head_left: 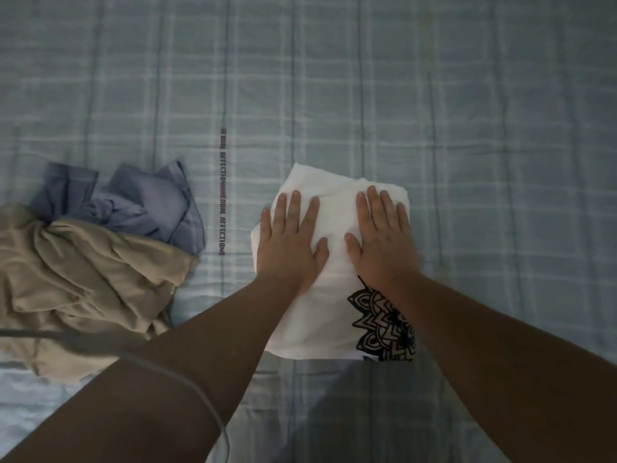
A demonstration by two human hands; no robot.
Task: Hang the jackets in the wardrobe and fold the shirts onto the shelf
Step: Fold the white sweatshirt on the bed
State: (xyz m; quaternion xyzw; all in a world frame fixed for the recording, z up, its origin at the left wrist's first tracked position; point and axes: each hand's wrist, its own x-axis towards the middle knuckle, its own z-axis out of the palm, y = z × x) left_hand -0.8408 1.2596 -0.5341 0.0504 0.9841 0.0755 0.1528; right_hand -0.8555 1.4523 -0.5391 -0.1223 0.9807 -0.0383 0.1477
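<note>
A white shirt [320,315] with a black mandala print lies folded into a narrow rectangle on the bed, just right of centre. My left hand [290,238] lies flat on its upper left part, fingers straight and spread. My right hand [380,235] presses flat on the upper right part beside it. Both palms are down on the cloth and neither hand grips anything. The wardrobe and the shelf are out of view.
A crumpled beige garment [83,289] and a rumpled blue-grey shirt [147,202] lie heaped at the left. The blue-grey checked bedsheet [434,111] fills the frame. A thin grey cable [187,382] crosses my left forearm.
</note>
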